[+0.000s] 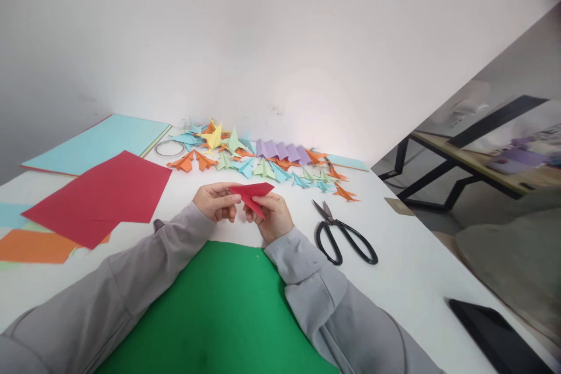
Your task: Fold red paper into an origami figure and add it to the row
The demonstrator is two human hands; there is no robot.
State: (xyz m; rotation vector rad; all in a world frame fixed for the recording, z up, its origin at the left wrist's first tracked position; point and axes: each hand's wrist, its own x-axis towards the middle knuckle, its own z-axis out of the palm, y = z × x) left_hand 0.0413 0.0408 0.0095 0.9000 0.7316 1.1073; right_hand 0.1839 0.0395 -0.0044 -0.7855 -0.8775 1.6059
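Observation:
A folded piece of red paper (253, 191) is held up above the white table, in front of the row of folded paper shapes. My left hand (218, 201) pinches its left corner between thumb and fingers. On the other side, my right hand (272, 213) grips the lower right part, thumb on the near face. Below both hands lies a large green sheet (219, 304), partly under my forearms. Black-handled scissors (335, 228) rest on the table to the right of my right hand, blades slightly apart.
Several folded paper shapes (264, 169) in orange, blue, green, yellow and purple line the back by the wall. Red sheets (105, 193), an orange sheet (35, 246) and a light blue stack (100, 140) lie left. A black tablet-like device (495, 333) sits at the right edge.

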